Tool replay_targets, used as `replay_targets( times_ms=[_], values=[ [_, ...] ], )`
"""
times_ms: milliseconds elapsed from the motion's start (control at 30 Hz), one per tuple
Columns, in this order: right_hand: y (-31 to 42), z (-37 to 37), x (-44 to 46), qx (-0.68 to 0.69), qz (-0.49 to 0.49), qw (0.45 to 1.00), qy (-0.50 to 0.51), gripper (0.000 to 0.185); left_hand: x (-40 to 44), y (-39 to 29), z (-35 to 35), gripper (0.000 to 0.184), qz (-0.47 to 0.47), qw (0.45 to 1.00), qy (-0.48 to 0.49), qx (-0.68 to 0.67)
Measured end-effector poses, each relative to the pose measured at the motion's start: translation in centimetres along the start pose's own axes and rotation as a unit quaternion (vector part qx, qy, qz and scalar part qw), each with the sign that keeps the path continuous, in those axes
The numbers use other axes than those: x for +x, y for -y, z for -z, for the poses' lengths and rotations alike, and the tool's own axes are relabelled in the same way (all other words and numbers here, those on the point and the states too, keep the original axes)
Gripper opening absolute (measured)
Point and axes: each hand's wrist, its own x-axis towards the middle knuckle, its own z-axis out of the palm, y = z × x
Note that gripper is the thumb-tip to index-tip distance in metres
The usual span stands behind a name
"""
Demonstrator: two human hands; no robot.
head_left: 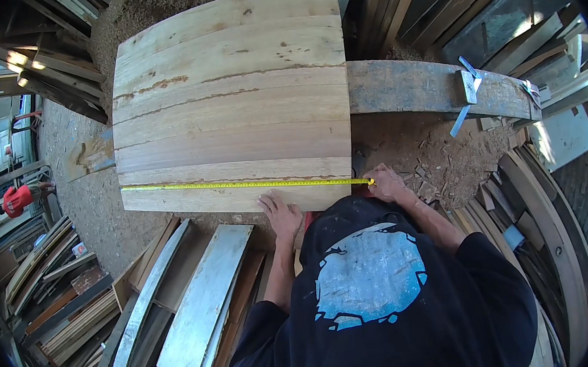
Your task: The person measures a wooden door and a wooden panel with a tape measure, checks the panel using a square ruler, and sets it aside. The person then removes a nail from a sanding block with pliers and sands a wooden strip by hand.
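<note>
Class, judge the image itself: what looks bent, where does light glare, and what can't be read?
Head view: the beam looks bowed, corners black. Head view: bright patches glare on the upper-left planks. Head view: soft light covers the panel, but the numbers on the tape are too small to read.

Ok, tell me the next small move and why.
Probably read the yellow tape where it crosses the right edge of the wooden panel: it stretches from the left edge, the right hand holds it just beyond, and the left hand touches the panel.
</note>
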Motion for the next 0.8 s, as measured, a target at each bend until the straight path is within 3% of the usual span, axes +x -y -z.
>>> replay_targets(
  times_ms=[567, 667, 800],
  values=[
    [-0.7, 0.0, 1.2, 0.009, 0.007, 1.0, -0.009, 0.031, 0.1, -0.4, 0.0, 0.087, 0.013, 1.0, 0.019, 0.016],
    [-0.5, 1.5, 2.2, 0.022, 0.028, 0.999, 0.04, 0.028, 0.1, -0.7, 0.0, 0.088, 0.011, 0.999, 0.017, 0.025],
    [-0.9, 3.9, 6.2, 0.013, 0.118, 0.993, 0.009, 0.028, 5.4, -2.5, -0.2, 0.087, -0.019, 0.999, -0.028, 0.016]
  ],
)
